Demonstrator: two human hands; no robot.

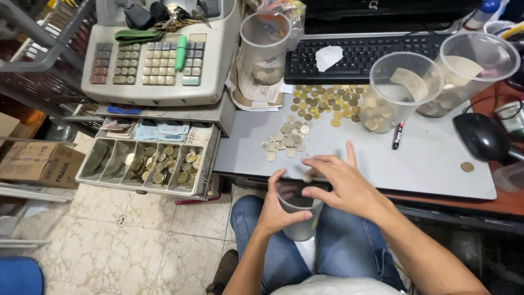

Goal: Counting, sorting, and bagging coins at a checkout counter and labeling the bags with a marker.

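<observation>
Head cam: the sorting looks maybe halfway. Two coin piles [305, 117] lie on the grey desk [426, 158] farther back, and the tubs at far right hold some. The left hand [275, 210] is wrapped around a clear plastic cup [299, 216] at the near desk edge; the right hand [341, 183] pinches a coin [308, 178] just above its rim.
</observation>
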